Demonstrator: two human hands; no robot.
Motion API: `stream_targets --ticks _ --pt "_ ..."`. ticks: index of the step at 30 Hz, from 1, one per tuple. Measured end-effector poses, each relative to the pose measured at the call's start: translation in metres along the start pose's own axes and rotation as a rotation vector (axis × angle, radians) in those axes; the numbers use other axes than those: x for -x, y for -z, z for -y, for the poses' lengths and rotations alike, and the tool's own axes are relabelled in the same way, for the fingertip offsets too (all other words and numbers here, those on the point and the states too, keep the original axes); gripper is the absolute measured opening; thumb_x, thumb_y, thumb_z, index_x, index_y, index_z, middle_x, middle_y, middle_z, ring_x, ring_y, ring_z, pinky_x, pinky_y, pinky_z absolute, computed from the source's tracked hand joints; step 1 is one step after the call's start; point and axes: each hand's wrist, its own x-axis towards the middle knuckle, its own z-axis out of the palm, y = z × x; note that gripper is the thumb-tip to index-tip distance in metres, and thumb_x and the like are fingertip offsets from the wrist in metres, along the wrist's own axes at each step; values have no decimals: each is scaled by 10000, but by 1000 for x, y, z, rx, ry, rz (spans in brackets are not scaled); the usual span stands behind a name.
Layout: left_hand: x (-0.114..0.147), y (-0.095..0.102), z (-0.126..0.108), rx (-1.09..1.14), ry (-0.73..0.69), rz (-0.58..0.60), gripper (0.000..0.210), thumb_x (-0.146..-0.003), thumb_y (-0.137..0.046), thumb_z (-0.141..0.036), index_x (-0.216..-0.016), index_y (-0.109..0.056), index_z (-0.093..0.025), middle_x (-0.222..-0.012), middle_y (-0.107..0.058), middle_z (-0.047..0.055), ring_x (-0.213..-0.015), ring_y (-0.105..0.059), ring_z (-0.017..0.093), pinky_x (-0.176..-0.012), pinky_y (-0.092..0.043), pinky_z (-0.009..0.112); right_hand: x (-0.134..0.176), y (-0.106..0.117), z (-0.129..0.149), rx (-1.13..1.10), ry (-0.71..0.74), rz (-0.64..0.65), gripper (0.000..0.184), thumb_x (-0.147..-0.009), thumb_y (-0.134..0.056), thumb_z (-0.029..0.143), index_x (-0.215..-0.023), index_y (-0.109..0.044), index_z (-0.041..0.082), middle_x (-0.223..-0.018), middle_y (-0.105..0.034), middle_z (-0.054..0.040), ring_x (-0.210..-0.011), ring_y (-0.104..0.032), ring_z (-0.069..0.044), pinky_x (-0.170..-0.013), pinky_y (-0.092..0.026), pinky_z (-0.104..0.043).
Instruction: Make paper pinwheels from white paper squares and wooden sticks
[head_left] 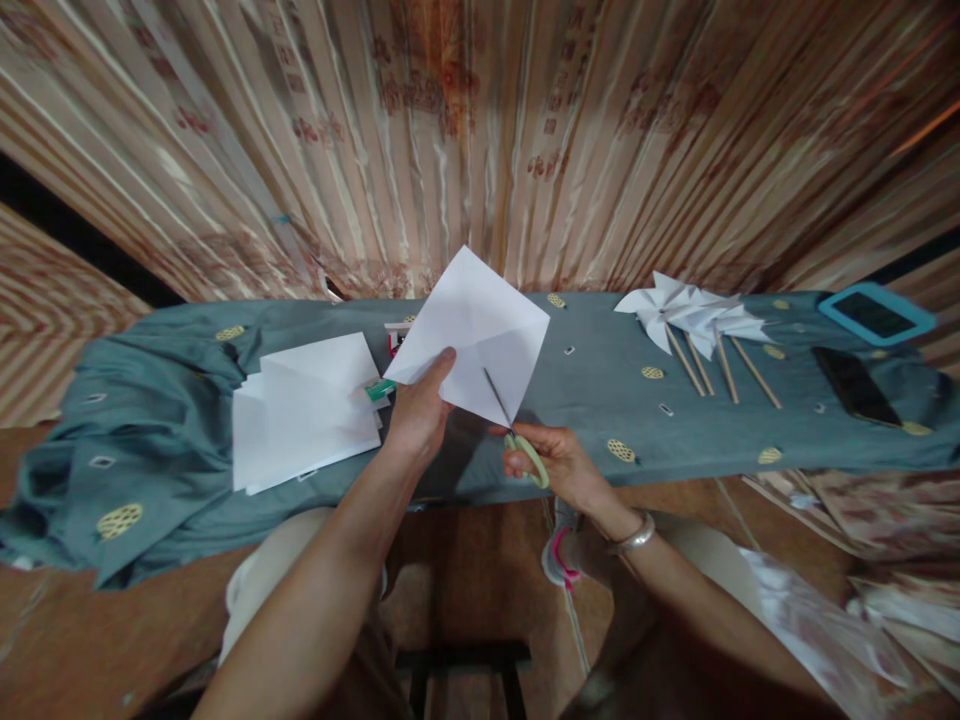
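A square sheet of white paper (487,320), creased along its diagonals, is held up above the table with one corner pointing away from me. My left hand (420,405) pinches its left side, thumb on top. In my right hand (551,460) is a pair of scissors (531,458) with pale green handles. One dark blade lies over the paper at its near corner, pointing in toward the middle; the other blade is hidden beneath the sheet.
A stack of white paper (307,415) lies on the left of the teal tablecloth (585,400), beside a small green box (380,389). Several paper pinwheels (697,312) on wooden sticks, a black phone (855,385) and a blue-framed tablet (877,312) lie on the right. A patterned curtain (480,140) hangs behind.
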Motion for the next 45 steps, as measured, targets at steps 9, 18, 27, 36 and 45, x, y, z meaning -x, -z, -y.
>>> stream_targets --ticks 9,18,27,36,45 --pt "1 1 3 -27 32 11 276 -722 -702 -132 -992 -672 -174 -978 -743 61 -926 -709 222 -844 -557 335 -1 1 -1 23 19 3 449 -619 -806 527 -841 -686 155 -624 -609 22 -541 -520 -78 -503 -423 -208" --pt "3 -1 2 -43 49 5 259 -761 -663 -120 -1005 -659 -205 -911 -744 19 -883 -710 181 -799 -560 280 -2 1 -1 -8 4 -6 475 -611 -819 515 -866 -630 162 -609 -612 33 -524 -527 -77 -493 -412 -208" --pt "5 -4 2 -30 58 -15 289 -746 -660 -96 -1021 -663 -186 -918 -746 13 -862 -707 173 -796 -562 265 -3 0 -3 -21 5 -7 473 -608 -819 517 -843 -600 170 -608 -617 42 -515 -538 -72 -497 -430 -206" --pt "5 -3 5 -41 62 -23 294 -726 -680 -105 -1011 -679 -177 -908 -751 20 -832 -708 184 -788 -562 279 -3 0 -2 -27 13 -22 485 -601 -820 523 -869 -617 173 -606 -629 36 -517 -548 -81 -503 -441 -211" --pt "5 -4 5 -55 60 -29 331 -718 -693 -118 -1045 -667 -156 -914 -750 32 -778 -703 173 -767 -561 279 -3 -1 -1 -40 11 -24 501 -589 -826 527 -874 -619 171 -606 -625 41 -513 -549 -78 -499 -440 -210"
